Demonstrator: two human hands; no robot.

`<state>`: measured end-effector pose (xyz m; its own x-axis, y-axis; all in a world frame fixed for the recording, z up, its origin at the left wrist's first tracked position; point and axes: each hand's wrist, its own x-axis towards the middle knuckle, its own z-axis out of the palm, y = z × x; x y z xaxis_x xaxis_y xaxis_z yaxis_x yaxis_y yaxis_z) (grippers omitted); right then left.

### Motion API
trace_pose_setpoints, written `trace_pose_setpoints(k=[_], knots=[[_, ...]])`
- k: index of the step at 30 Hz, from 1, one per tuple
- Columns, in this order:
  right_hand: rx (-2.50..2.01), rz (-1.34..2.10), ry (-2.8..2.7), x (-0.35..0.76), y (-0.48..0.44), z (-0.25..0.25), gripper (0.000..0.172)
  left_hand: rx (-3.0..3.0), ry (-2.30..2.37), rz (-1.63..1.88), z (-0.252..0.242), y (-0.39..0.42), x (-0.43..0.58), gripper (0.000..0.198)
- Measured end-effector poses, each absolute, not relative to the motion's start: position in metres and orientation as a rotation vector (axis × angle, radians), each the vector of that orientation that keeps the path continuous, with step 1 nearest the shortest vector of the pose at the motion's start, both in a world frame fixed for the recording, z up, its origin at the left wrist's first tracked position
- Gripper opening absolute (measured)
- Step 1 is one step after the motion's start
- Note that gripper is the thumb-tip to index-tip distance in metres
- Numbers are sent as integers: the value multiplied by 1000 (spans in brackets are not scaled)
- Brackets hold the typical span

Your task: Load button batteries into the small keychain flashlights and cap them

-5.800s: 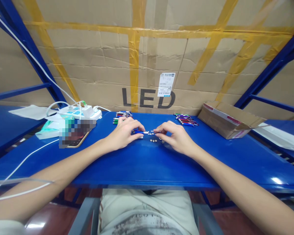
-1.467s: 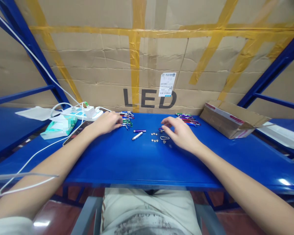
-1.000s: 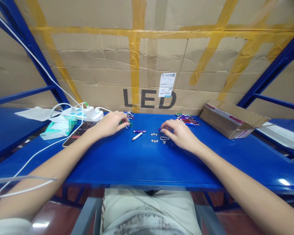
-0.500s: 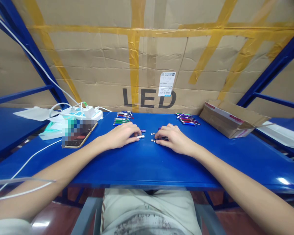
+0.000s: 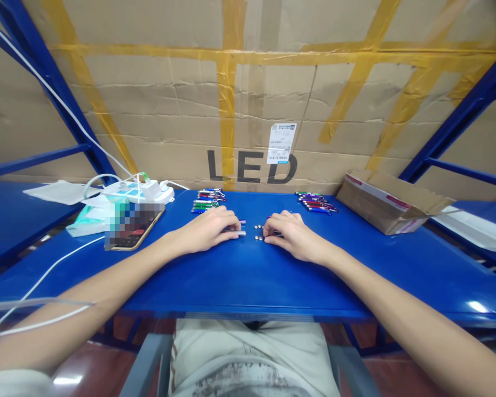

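Note:
In the head view my left hand (image 5: 213, 229) rests on the blue table, thumb and fingers closed on a small silver tube (image 5: 242, 234) that looks like part of a mini flashlight. Just beyond it the end of a purple tube (image 5: 243, 222) shows past the fingertips. Several small round button cells (image 5: 257, 237) lie between the two hands. Beside them my right hand (image 5: 291, 234) is closed, its thumb and fingertips curled together at the cells. Something dark shows under its fingers, too hidden to name.
Slim keychain flashlights lie in a left pile (image 5: 206, 201) and a right pile (image 5: 314, 203). An open cardboard box (image 5: 391, 204) stands at right. A phone (image 5: 138, 234), a power strip (image 5: 157, 193) and white cables are at left. A large carton (image 5: 169, 121) walls the back.
My left hand and the silver tube have shifted slightly right and down. My right fingertips have drawn a little to the right, so more of the button cells shows.

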<state>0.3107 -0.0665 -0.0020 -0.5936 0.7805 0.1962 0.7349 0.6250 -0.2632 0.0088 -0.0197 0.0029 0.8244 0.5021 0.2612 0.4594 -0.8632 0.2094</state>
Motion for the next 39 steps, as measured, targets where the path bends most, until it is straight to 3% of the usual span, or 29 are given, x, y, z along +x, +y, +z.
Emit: trace_pose_setpoints(k=[8, 20, 26, 39], knots=[[-1172, 196, -2533, 309, -70, -1, 15, 2688, 753, 527, 2, -23, 13, 22], [-1122, 375, -2255, 308, -70, 5, 4, 2573, 696, 628, 2, -32, 24, 23], [-1028, 470, -2221, 308, -69, 6, 16, 2562, 691, 652, 2, -34, 25, 19], [-983, 456, -2148, 302, -73, 7, 18, 2507, 694, 674, 1, -37, 28, 19]])
